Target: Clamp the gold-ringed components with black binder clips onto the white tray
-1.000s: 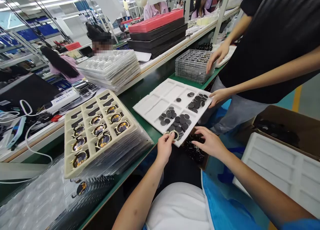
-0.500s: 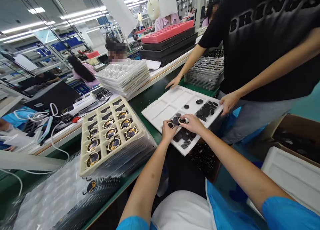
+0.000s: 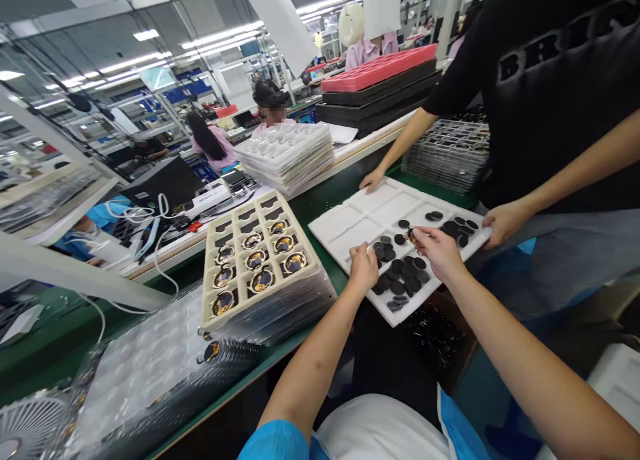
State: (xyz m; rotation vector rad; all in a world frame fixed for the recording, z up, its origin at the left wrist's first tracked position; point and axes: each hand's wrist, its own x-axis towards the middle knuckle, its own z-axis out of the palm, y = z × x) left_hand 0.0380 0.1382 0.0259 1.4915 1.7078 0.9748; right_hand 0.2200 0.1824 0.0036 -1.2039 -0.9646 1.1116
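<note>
A white foam tray [image 3: 345, 228] with shallow compartments lies tilted in front of me, with many loose black discs [image 3: 400, 277] on its nearer and right parts. Over its middle, my right hand [image 3: 443, 252] pinches a small round part with a dark face and gold edge [image 3: 412, 235]. My left hand [image 3: 363, 268] is closed above the tray's near left edge, beside a cluster of discs; a tiny pale bit shows at its fingertips, the rest hidden. A co-worker's hands grip the tray, one hand [image 3: 373, 179] at the far corner, the other hand [image 3: 506, 221] at the right end.
Left of me, a cream tray [image 3: 206, 313] with round gold-and-black parts in several pockets tops a stack of clear trays. White trays [image 3: 285, 147], red and black trays [image 3: 380, 70] and clear trays [image 3: 447, 155] stand behind. A box of dark pieces [image 3: 435, 333] sits below.
My hands have moved apart: the right now holds its round part farther from the left, which has curled closed. The view has swung left, shifting the scene rightward. The co-worker still grips the tray.
</note>
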